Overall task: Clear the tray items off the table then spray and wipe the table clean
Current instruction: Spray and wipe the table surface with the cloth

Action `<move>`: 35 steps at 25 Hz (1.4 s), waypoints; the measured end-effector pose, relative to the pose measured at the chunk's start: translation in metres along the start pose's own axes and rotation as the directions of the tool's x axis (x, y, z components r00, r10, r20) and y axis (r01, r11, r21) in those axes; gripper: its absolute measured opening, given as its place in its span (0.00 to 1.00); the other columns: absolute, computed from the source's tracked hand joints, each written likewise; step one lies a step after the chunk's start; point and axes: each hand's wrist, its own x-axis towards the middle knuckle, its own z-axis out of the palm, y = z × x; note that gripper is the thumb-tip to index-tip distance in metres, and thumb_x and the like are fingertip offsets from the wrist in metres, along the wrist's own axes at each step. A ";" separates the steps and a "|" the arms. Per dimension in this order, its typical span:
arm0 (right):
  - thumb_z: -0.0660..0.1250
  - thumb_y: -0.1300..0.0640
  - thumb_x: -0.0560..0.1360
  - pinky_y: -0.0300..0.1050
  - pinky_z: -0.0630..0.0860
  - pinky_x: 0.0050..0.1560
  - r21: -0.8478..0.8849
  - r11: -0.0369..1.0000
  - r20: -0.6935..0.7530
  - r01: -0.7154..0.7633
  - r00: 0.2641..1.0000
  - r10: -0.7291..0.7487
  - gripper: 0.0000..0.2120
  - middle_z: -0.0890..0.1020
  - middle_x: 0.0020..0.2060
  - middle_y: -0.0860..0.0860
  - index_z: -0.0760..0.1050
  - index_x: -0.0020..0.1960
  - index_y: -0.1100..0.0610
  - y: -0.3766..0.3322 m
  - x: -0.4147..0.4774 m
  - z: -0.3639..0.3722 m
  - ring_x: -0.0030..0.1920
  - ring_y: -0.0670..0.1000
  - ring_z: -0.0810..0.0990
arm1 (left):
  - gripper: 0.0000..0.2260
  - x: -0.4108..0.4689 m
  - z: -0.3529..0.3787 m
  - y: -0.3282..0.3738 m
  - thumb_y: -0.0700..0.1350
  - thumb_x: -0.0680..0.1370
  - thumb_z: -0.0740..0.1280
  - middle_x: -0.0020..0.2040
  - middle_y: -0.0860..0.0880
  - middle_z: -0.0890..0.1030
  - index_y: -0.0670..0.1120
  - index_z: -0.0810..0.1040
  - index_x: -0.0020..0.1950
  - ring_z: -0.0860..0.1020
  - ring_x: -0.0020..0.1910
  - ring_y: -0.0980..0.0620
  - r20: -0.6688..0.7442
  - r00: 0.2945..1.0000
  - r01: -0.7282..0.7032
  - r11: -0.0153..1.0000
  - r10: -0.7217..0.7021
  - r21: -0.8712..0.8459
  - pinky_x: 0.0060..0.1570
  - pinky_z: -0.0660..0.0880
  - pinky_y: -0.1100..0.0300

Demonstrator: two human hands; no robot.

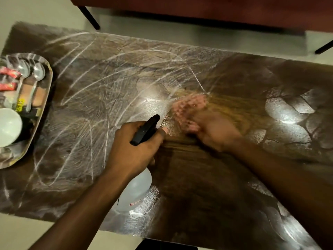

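Left hand [133,148] grips the bottle [137,189]; right hand [214,130] rubs the cloth [189,107], fingers too blurry to tell. A big wipe could knock the tray [47,98] off.

My dark brown wooden table [198,186] reads glossy, with matt whitish smear streaks. My pink cloth [187,107] looks knobbly, though blurred. The translucent plastic spray bottle [137,188] carries a matt black head. The round-cornered metal tray [48,78] shines.

Dim, warm indoor light. Overhead glare on wet table [90,91]: one patch just beyond left hand [133,150] fingertips, another well right of right hand [216,132] fingers. Right hand, pink cloth [187,105] motion-smeared; left hand, spray bottle [137,190] sharp. Edges bow, tray [49,73] soft.
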 end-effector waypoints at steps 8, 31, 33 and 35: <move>0.60 0.47 0.82 0.61 0.54 0.84 0.040 0.983 -0.173 -0.180 0.968 0.184 0.30 0.66 0.83 0.52 0.62 0.83 0.47 -0.047 0.047 0.003 0.83 0.58 0.61 | 0.20 0.028 -0.001 0.011 0.54 0.80 0.74 0.26 0.39 0.81 0.40 0.81 0.37 0.79 0.21 0.46 -0.045 0.997 0.057 0.998 -0.057 0.002 0.30 0.75 0.58; 0.56 0.45 0.82 0.59 0.55 0.84 -0.116 0.993 -0.085 -0.023 0.996 0.014 0.31 0.63 0.84 0.54 0.59 0.85 0.46 0.084 0.102 -0.064 0.84 0.60 0.60 | 0.14 0.109 0.011 0.058 0.50 0.79 0.76 0.24 0.46 0.81 0.39 0.84 0.44 0.79 0.20 0.48 -0.180 0.983 0.003 0.996 -0.019 -0.090 0.26 0.73 0.61; 0.59 0.50 0.82 0.60 0.56 0.83 0.153 0.881 -0.319 -0.448 0.821 0.473 0.30 0.67 0.81 0.59 0.64 0.83 0.53 0.080 0.119 -0.074 0.81 0.64 0.63 | 0.14 0.111 0.005 0.056 0.50 0.80 0.76 0.26 0.45 0.81 0.38 0.84 0.44 0.79 0.21 0.50 -0.200 0.980 -0.001 0.994 -0.021 -0.112 0.25 0.73 0.62; 0.60 0.51 0.83 0.61 0.54 0.84 0.267 0.772 -0.314 -0.577 0.705 0.636 0.29 0.67 0.81 0.59 0.63 0.83 0.54 0.040 0.146 -0.069 0.82 0.63 0.62 | 0.13 0.115 -0.002 0.051 0.50 0.80 0.76 0.30 0.43 0.84 0.40 0.85 0.47 0.79 0.21 0.50 -0.221 0.974 0.008 0.992 -0.036 -0.128 0.26 0.73 0.61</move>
